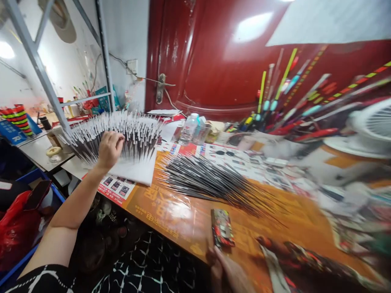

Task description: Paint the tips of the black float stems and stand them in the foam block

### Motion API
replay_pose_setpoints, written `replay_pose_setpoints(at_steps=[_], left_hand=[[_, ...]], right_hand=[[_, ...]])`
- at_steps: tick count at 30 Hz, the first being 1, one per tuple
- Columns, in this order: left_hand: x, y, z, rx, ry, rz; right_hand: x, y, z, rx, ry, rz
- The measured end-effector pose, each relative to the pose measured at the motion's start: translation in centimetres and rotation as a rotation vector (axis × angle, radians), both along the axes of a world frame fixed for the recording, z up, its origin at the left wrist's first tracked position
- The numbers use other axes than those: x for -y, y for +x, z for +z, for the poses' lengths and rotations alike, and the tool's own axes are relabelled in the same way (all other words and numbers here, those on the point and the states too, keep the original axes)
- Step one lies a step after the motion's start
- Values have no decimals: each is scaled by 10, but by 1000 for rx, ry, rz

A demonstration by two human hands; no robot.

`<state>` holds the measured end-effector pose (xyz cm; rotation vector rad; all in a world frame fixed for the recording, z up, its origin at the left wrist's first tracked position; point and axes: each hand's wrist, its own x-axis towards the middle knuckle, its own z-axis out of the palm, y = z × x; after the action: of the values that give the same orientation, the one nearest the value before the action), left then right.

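Note:
My left hand (110, 149) is raised at the front of a dense stand of slim dark fishing floats with white upper ends (137, 132). Its fingers are curled together, and whatever they may hold is hidden. The floats stand upright on a thick white foam slab (139, 171). Low in the view, my right hand (229, 270) is smeared by motion at the table's near edge. Just beyond its fingertips lies a small patterned box (222, 228). Across the table spreads a loose pile of thin dark rods (210, 177), tapering to fine ends.
Clear bottles (190, 128) stand behind the rods, before a red door (201, 61). Bright-tipped floats (287, 81) and a white fan (372, 126) crowd the right. A metal frame (45, 69) rises at left. A blue crate (56, 189) with a red bag sits below.

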<state>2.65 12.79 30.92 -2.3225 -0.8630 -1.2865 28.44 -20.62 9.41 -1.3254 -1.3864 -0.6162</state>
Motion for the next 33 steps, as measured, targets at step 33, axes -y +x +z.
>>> replay_pose_setpoints(at_steps=[33], left_hand=[[71,103,-120,-369,-418,-341]], right_hand=[[8,12,15,-65,-43,-76]])
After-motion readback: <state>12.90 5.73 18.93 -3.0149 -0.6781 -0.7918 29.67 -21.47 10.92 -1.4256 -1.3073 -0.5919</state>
